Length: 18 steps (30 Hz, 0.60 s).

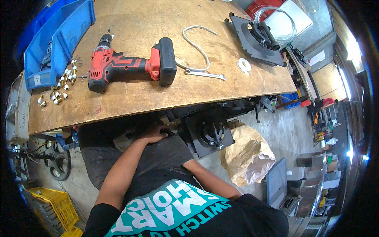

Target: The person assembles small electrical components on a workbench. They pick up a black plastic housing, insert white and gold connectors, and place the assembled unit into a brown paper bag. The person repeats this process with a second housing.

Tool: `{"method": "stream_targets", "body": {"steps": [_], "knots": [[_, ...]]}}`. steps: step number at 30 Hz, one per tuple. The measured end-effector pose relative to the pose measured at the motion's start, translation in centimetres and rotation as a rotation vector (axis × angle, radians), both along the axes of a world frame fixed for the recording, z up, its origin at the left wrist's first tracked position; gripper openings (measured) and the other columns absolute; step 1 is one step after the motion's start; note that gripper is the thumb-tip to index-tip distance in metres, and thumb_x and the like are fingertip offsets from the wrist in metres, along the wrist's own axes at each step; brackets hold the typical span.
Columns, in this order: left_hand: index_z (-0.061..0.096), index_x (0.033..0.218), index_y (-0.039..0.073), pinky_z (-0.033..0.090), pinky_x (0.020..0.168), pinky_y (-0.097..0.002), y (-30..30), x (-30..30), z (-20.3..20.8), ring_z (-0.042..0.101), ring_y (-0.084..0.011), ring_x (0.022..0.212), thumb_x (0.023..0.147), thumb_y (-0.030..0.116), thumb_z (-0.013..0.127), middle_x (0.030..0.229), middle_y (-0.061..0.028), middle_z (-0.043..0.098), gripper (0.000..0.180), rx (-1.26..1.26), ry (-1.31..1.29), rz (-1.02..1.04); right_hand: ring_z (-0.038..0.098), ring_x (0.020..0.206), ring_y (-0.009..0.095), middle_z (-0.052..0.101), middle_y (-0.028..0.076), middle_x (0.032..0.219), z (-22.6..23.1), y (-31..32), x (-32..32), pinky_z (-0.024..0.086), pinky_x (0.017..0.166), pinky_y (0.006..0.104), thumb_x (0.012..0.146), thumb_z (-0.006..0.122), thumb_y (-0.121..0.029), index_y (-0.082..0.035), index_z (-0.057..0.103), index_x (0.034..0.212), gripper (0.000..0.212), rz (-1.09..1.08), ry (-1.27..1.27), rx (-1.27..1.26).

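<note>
The left hand (154, 134), fingers curled, should best steady the trousers (160, 152); whether it or the hidden right hand grips anything, I cannot tell.

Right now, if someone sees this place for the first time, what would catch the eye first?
Most likely the red and black drill, lying left of centre on the wooden table. Then the light-blue bin at the table's left, and, below the edge to the right, the crumpled brown paper bag.
</note>
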State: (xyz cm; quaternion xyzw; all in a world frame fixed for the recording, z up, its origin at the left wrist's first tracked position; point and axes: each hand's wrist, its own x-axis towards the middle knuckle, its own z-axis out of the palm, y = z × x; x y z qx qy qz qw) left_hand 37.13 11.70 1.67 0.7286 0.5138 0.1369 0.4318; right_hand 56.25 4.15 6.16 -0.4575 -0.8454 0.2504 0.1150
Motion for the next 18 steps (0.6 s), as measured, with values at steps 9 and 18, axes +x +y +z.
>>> {"method": "stream_targets", "body": {"steps": [9, 18], "knots": [[0.065, 0.124, 0.014, 0.041, 0.106, -0.0441, -0.2, 0.3, -0.7, 0.054, -0.0362, 0.122, 0.084, 0.034, 0.068, 0.127, -0.0183, 0.062, 0.045, -0.054, -0.001, 0.019, 0.048, 0.128, 0.036, 0.054, 0.019, 0.137, 0.4, -1.0, 2.6, 0.036, 0.111, 0.0416, 0.094, 0.050, -0.037, -0.008, 0.058, 0.130, 0.046, 0.002, -0.065, -0.043], [0.070, 0.116, 0.015, 0.043, 0.104, -0.0446, -0.2, 0.1, -2.0, 0.057, -0.0365, 0.117, 0.085, 0.033, 0.068, 0.122, -0.0173, 0.064, 0.036, 0.013, -0.067, 0.021, 0.036, 0.142, 0.030, 0.040, 0.017, 0.152, -0.1, -0.8, 3.2, 0.027, 0.117, 0.0357, 0.098, 0.046, -0.033, -0.006, 0.047, 0.143, 0.053, 0.016, -0.086, -0.414]]}}
